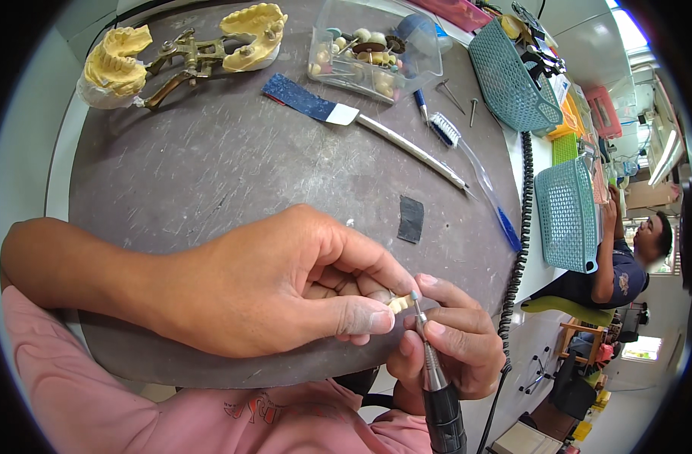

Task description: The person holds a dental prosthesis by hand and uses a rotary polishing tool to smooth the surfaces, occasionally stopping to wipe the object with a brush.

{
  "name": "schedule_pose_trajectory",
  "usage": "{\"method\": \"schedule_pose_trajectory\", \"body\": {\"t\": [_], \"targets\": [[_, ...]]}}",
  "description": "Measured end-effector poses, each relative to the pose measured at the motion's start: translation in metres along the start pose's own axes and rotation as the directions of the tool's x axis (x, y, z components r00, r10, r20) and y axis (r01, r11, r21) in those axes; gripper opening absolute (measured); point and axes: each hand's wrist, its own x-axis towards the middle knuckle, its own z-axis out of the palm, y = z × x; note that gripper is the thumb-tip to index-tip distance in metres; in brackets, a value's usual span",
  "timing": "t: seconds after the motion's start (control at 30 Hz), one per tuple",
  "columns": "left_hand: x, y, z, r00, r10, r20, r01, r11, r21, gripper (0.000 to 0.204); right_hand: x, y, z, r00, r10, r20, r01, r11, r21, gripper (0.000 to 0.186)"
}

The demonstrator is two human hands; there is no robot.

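Observation:
My left hand pinches a small cream, tooth-shaped dental piece between thumb and fingers, which partly hide it. In my right hand is a rotary handpiece with a metal neck and black body, held like a pen. Its grey-blue grinding tip is right at the dental piece; whether it touches, I cannot tell. Both hands meet close together over the near right part of the grey work surface.
A hinged metal articulator with yellow tooth casts stands far left. Beyond my hands are a clear box of polishing tips, a blue-ended brush-like tool, a toothbrush and a dark square. Baskets, a coiled cord and a co-worker are right.

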Motion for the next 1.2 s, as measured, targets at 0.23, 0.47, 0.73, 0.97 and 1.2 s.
{"method": "schedule_pose_trajectory", "body": {"t": [0.23, 0.47, 0.73, 0.97, 1.2], "targets": [[0.0004, 0.0015, -0.0004, 1.0, -0.018, 0.006, 0.018, 1.0, 0.018, 0.039, 0.0011, -0.0028, -0.0022, 0.998, -0.009, 0.056, 0.011, 0.999, -0.041, 0.025], [0.0001, 0.0009, 0.0006, 1.0, 0.003, 0.003, -0.003, 1.0, 0.0, 0.039, -0.0006, -0.0011, 0.0008, 1.0, 0.008, -0.013, -0.009, 1.0, -0.012, 0.024], [0.0002, -0.0034, -0.0001, 1.0, 0.024, 0.016, -0.024, 0.999, -0.03, 0.04, -0.0018, 0.0011, 0.0012, 1.0, -0.002, 0.005, 0.002, 1.0, -0.023, 0.024], [0.0003, -0.0031, -0.0001, 1.0, 0.004, 0.019, -0.005, 0.999, 0.033, 0.04, -0.0025, 0.0021, 0.0019, 0.999, -0.007, -0.043, 0.008, 1.0, 0.028, 0.025], [-0.0004, -0.0028, 0.0009, 1.0, 0.02, 0.02, -0.021, 0.999, 0.035, 0.038, 0.0009, -0.0014, -0.0005, 0.999, -0.014, 0.039, 0.014, 1.0, -0.008, 0.025]]}}
